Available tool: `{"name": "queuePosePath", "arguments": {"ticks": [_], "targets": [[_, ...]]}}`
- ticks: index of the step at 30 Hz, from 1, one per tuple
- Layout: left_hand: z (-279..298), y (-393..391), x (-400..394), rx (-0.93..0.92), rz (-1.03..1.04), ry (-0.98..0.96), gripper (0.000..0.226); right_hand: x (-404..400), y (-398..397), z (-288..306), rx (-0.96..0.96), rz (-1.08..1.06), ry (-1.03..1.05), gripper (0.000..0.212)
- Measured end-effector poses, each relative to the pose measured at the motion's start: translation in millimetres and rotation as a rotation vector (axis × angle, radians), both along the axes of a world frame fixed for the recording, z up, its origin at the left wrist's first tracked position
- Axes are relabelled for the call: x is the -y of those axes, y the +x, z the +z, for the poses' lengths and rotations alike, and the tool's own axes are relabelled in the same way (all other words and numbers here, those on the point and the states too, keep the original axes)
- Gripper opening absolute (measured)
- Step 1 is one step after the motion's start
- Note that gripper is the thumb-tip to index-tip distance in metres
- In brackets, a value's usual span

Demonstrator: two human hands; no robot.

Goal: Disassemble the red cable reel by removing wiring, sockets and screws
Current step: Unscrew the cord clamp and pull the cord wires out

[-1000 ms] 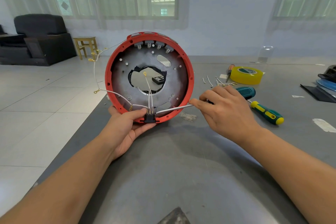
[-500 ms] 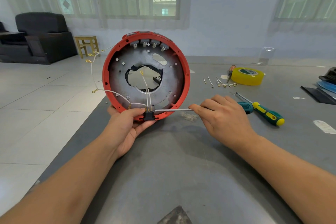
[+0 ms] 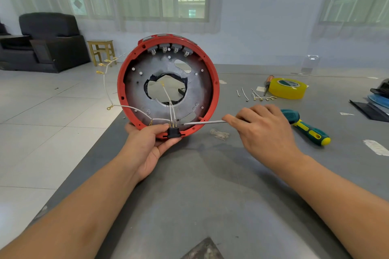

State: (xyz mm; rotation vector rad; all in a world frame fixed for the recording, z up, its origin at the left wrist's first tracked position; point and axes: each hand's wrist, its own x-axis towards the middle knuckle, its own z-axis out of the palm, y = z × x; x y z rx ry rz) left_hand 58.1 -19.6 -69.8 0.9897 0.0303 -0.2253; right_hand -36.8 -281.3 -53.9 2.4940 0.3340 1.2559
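The red cable reel [image 3: 213, 99] stands on edge on the grey table, its open side facing me, with a grey metal plate inside. My left hand [image 3: 147, 143] grips its bottom rim, thumb next to a black switch block [image 3: 173, 132] set in the rim. White wires [image 3: 130, 108] with brass terminals run up from the block and hang out to the left. Several grey sockets [image 3: 168, 48] sit under the top rim. My right hand [image 3: 265, 128] grips a teal-handled screwdriver [image 3: 205, 122], its shaft pointing left, tip inside the reel just right of the block.
A green-and-yellow screwdriver [image 3: 313, 133] lies right of my right hand. Behind it are loose wire pieces with terminals [image 3: 255, 95], a yellow tape roll [image 3: 287, 88] and a small orange screwdriver [image 3: 267, 82]. Dark and blue items [image 3: 376, 101] lie at the right edge. The table's left edge drops to tiled floor.
The reel has shifted slightly left in my left hand. My right hand and the screwdriver have barely moved, the tip staying by the black block.
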Motion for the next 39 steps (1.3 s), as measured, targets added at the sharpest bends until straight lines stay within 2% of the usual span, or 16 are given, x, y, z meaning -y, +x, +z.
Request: {"name": "queuePosePath", "arguments": {"ticks": [23,32,39], "targets": [[-5,1,1,0.043,-0.022,0.082,0.065,-2,1,0,0.006,0.010,-0.058,0.027],[-4,1,2,0.033,-0.023,0.086,0.065,-6,0,-2,-0.028,0.019,0.003,0.028],[-5,2,1,0.048,-0.022,0.081,0.064,-10,-2,-4,-0.057,0.016,0.065,0.021]]}}
